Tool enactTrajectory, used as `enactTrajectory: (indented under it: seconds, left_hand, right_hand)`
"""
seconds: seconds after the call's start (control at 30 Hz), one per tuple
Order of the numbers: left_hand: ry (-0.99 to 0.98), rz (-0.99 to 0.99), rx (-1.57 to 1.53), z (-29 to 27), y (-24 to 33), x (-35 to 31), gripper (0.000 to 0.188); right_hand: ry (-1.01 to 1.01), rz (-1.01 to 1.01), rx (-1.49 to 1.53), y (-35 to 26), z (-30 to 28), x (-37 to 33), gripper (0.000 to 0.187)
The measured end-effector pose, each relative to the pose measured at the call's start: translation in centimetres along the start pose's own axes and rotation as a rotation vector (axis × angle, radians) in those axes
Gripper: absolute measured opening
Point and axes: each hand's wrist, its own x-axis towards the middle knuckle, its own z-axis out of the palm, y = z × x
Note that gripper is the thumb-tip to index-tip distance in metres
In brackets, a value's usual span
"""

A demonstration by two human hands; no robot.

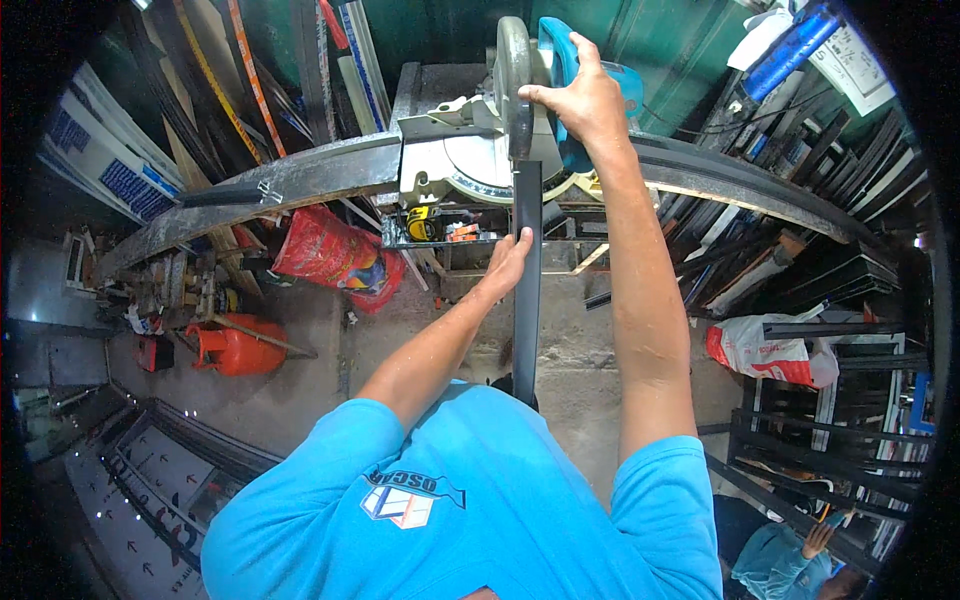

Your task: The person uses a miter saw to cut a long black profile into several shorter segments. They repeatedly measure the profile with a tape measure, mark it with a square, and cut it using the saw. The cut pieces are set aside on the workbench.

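Observation:
A teal miter saw [576, 148] with a round grey blade guard [514, 85] stands on a bench straight ahead. My right hand [592, 105] is on its handle [562, 50], thumb stretched across toward the guard and one finger pointing up; the other fingers are mostly hidden. A long dark metal profile [527, 300] runs from the saw's base back toward my body. My left hand [508, 264] grips the profile's left side just in front of the saw, its thumb against the bar. The saw's blade is hidden by the guard.
A tray under the saw holds a yellow-and-black tape measure [424, 224]. Along the long bench [340, 172] lean many profiles. A red sack [340, 258] and an orange gas cylinder [240, 345] stand left. At right are a white-and-red bag [770, 350] and another person [785, 560] low down.

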Motion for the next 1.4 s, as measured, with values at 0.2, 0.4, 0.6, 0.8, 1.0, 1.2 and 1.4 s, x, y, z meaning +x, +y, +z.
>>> enactTrajectory:
  seconds: [0.2, 0.4, 0.6, 0.8, 1.0, 1.2, 1.4]
  left_hand:
    - [-0.047, 0.003, -0.040, -0.1, 0.3, 0.0, 0.073]
    - [-0.091, -0.044, -0.071, 0.2, -1.6, 1.3, 0.073]
    - [-0.078, -0.013, -0.083, 0.4, -0.9, 0.8, 0.073]
    - [-0.080, -0.013, -0.084, -0.3, 0.0, 0.3, 0.072]
    - [-0.025, 0.013, -0.043, 0.0, 0.0, 0.2, 0.070]
    - [-0.017, -0.016, -0.022, 0.0, 0.5, 0.1, 0.072]
    - [-0.003, 0.012, -0.015, 0.1, -0.3, 0.2, 0.072]
  right_hand:
    - [-0.010, 0.032, -0.008, -0.1, -0.2, -0.5, 0.108]
    - [-0.003, 0.035, 0.005, -0.5, -0.1, -0.8, 0.106]
    - [0.017, 0.011, 0.017, 0.6, 0.4, -1.0, 0.107]
    - [0.002, 0.027, 0.005, 0.3, 0.4, -1.4, 0.107]
    - [0.030, 0.018, -0.003, 0.2, 0.4, -1.7, 0.107]
    - [-0.034, 0.054, 0.028, 0.2, 0.1, -1.8, 0.104]
    - [0.031, 0.015, 0.018, 0.3, 0.5, -2.1, 0.106]
